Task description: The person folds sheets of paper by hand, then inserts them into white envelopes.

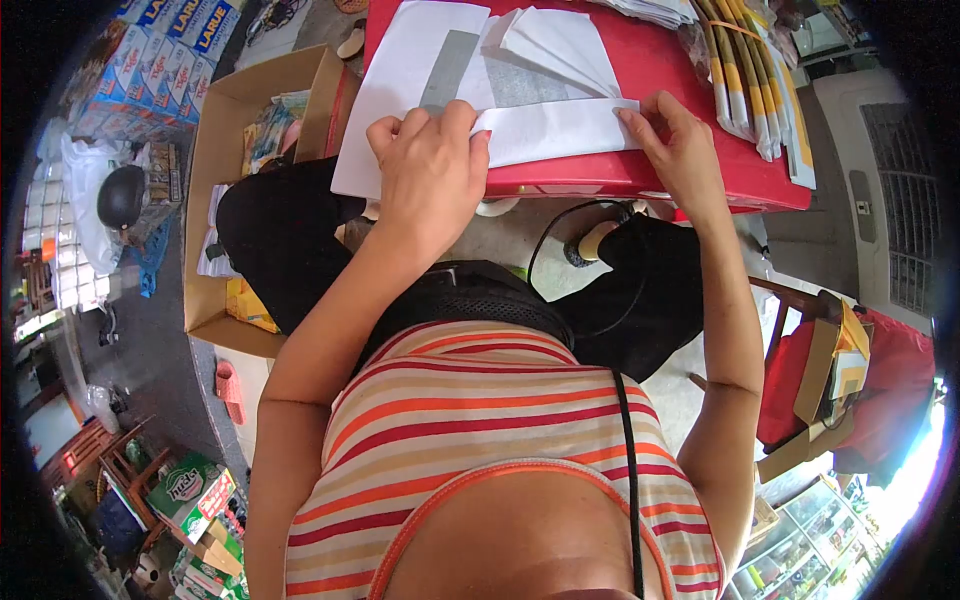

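A folded strip of white paper (pixel 560 130) lies along the near edge of the red table (pixel 660 75), held at both ends. My left hand (pixel 430 170) is closed at its left end, fingers curled over the edge. At the right end, my right hand (pixel 675 140) pinches the paper between thumb and fingers. Under and behind the strip is a white sheet (pixel 400 80) with a grey band along it. Several folded white papers (pixel 560 45) overlap at the far side, one with a grey printed patch.
Bundled yellow-and-white paper packets (pixel 745 70) stand at the table's right, beside a stack of white papers (pixel 650 8). An open cardboard box (pixel 225 130) with packets sits left of my leg. A wooden chair (pixel 785 300) holding another carton (pixel 825 370) is at the right.
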Demonstrator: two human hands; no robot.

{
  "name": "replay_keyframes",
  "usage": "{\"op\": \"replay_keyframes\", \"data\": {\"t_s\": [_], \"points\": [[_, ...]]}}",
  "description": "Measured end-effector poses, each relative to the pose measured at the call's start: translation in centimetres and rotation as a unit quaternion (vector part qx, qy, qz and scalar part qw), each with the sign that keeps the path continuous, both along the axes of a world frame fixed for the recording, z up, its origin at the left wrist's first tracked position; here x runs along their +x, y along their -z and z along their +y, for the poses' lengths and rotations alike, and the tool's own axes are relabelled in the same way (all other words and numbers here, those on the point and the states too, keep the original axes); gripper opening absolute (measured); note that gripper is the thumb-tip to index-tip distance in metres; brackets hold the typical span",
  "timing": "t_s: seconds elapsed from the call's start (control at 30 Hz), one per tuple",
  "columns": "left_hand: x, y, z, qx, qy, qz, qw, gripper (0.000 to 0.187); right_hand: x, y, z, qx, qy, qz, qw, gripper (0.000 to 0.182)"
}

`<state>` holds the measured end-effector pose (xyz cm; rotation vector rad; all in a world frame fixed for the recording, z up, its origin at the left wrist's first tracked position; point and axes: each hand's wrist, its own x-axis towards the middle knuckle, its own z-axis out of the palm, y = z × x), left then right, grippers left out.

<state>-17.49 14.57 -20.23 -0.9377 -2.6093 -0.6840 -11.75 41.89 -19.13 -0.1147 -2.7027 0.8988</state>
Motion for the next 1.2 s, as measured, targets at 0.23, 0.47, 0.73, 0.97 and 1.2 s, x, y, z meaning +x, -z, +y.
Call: {"op": "replay_keyframes", "data": {"t_s": [0.23,0.47,0.73,0.97,1.2], "points": [[0.8,0.0,1.0,-0.017,0.047,0.148,0.988,0.040,0.0,0.4,-0.3,0.042,0.010,0.021,0.999,0.025],[4.0,1.4,2.7,-0.048,0.178,-0.001,0.983,0.060,0.1,0.4,-0.9,0.028,0.024,0.054,0.998,0.024],[4.0,1.9,2.5,-0.059,0.180,-0.005,0.982,0.066,0.8,0.7,-1.2,0.069,0.006,0.124,0.990,0.017],[4.1,1.9,2.6,-0.066,0.173,-0.011,0.983,0.069,0.0,0.8,-0.7,-0.088,0.043,0.022,0.995,0.023],[4.2,1.7,2.7,-0.063,0.161,-0.008,0.985,0.068,-0.9,0.5,-0.6,-0.079,0.070,-0.013,0.994,0.027]]}}
